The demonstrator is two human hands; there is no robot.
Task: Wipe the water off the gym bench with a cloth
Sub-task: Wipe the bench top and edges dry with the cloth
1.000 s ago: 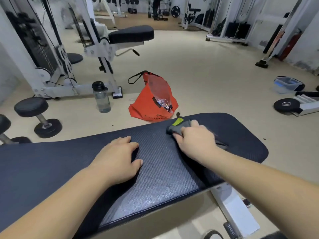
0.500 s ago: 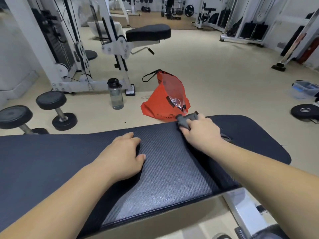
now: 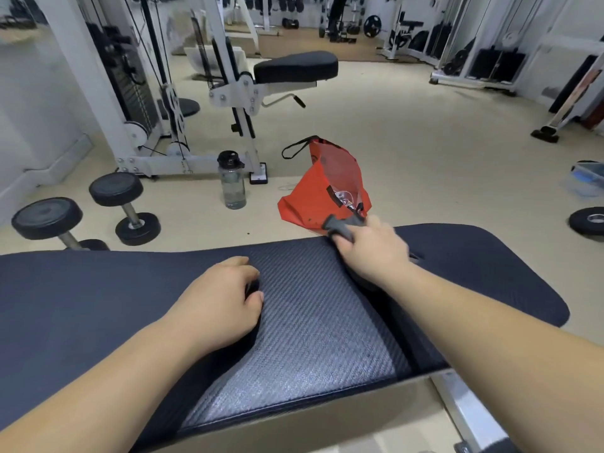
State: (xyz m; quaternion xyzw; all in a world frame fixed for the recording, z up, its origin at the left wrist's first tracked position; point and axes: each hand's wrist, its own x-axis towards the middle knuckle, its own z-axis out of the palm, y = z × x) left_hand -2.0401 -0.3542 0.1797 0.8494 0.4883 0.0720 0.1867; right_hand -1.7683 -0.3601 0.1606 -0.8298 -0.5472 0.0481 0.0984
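The black padded gym bench [image 3: 98, 295] stretches across the lower view, with a grey woven panel [image 3: 313, 322] in its middle. My right hand [image 3: 372, 253] presses a dark grey cloth [image 3: 341, 225] onto the bench's far edge, fingers closed over it. My left hand [image 3: 219, 302] rests palm down on the pad beside the woven panel, fingers slightly curled, holding nothing. Water on the pad is too faint to make out.
Just beyond the bench an orange bag [image 3: 323, 188] stands on the floor, with a clear water bottle [image 3: 232, 181] to its left. Dumbbells [image 3: 127, 207] lie at the left. A white cable machine with a black seat [image 3: 295, 67] stands behind. A weight plate [image 3: 588, 220] lies right.
My right hand has slid the cloth further away along the bench to its far edge. The left hand's fingers have curled a little; it stays in place.
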